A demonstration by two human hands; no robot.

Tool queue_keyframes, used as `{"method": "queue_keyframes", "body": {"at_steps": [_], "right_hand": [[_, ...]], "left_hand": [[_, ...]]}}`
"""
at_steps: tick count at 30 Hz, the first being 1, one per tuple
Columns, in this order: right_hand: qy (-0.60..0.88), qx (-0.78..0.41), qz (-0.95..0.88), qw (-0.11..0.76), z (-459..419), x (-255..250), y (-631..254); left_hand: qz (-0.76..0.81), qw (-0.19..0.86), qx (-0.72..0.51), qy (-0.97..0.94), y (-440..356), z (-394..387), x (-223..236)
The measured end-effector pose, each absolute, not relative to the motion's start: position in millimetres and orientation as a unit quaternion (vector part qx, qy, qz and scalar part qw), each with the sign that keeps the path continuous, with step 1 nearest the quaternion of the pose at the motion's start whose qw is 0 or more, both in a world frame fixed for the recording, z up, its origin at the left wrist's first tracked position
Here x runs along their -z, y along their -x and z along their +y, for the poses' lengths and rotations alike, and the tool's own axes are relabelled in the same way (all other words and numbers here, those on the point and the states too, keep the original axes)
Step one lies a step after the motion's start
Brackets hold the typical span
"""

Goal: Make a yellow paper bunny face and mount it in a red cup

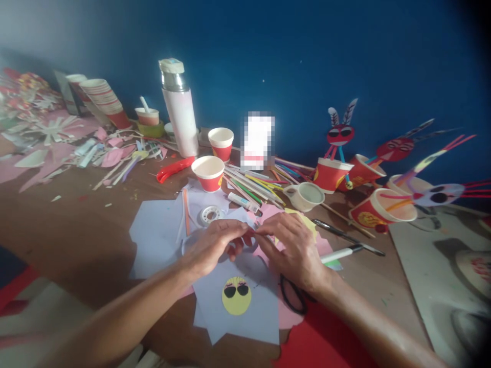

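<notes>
My left hand (213,245) and my right hand (293,250) meet fingertip to fingertip over lavender paper sheets (157,235) on the wooden table. Both pinch something small between them that I cannot make out. Just below the hands lies a yellow paper disc (237,295) with black sunglasses and pink lashes drawn on it. A roll of clear tape (210,213) sits just beyond my left hand. Black scissors (292,299) lie under my right wrist. A white marker (339,254) lies to the right of my right hand.
Red paper cups (209,174) and a white thermos (179,115) stand behind. Coloured straws and sticks (253,185) fan out by a white mug (305,197). Finished cup creatures (337,163) stand at right. A red knife (174,169), cup stack (105,99) and paper scraps lie left.
</notes>
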State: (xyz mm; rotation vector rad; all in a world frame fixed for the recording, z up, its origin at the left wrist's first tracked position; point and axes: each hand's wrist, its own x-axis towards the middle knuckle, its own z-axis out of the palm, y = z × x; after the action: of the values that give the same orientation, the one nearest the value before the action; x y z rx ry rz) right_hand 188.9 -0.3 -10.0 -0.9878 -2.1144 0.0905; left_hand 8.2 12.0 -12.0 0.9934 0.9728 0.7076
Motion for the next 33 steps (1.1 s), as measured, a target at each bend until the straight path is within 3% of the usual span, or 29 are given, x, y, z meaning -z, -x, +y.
{"method": "queue_keyframes", "body": {"at_steps": [6, 9, 25, 33], "right_hand": [[0.553, -0.435, -0.600, 0.381, -1, -3, -186], [0.551, -0.530, -0.533, 0.361, 0, -7, -186], [0.521, -0.477, -0.639, 0.305, -1, -2, -190], [0.523, -0.522, -0.632, 0.236, -8, -5, -189]], "left_hand": [[0.434, 0.691, -0.347, -0.462, -5, 13, 12], [0.445, 0.669, -0.337, -0.490, -6, 13, 10], [0.502, 0.558, -0.283, -0.597, -1, 10, 2], [0.450, 0.283, -0.283, -0.799, 29, -34, 6]]}}
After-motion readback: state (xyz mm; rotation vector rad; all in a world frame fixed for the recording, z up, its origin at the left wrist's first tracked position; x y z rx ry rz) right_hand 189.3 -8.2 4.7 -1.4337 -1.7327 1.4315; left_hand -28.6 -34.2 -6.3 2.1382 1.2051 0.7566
